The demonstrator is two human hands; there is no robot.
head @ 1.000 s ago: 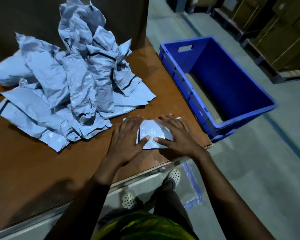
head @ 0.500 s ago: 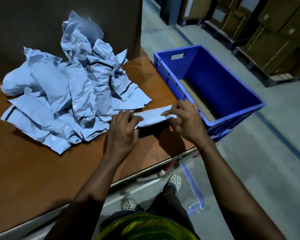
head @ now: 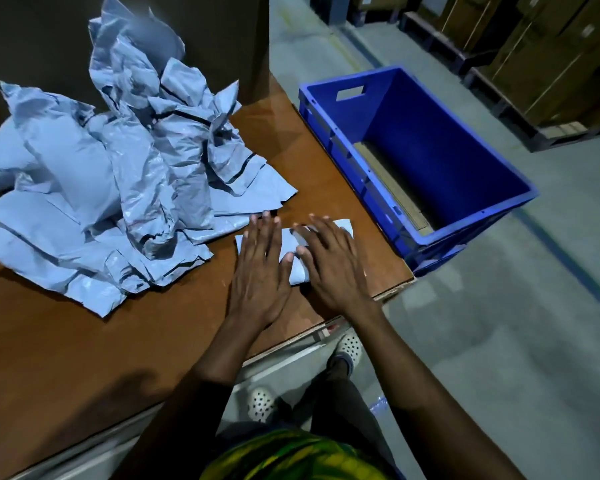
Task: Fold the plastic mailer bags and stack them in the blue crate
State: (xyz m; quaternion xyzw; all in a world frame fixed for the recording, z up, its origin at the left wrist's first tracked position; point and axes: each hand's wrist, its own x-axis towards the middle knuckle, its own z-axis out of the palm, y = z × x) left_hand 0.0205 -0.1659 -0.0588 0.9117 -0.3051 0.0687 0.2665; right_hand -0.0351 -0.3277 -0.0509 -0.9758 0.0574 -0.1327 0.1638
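Pale grey-blue plastic, folded into a small flat packet, lies on the brown bench [head: 84, 341] near its right front corner: this is the folded mailer [head: 288, 240]. Its long axis runs across the person's body, left to right. The right end is tilted slightly away and points toward the blue crate [head: 430, 150]. Most of the packet is covered. A strip shows between the two hands, along with its far right corner and a bit of the near edge.

The left hand [head: 260, 268] lies palm down on the left half, with its fingers straight and close together and their tips just past the far edge. The right hand [head: 329, 261] lies palm down on the right half, its fingers straight and a little spread, slightly blurred. Neither hand curls round anything; both press flat, and the thumbs nearly meet over the middle.

Just left of the packet a crumpled heap of unfolded mailers [head: 118, 174] covers much of the bench. The crate stands beyond the bench's right edge, with a strip of cardboard [head: 392, 181] showing on its bottom.
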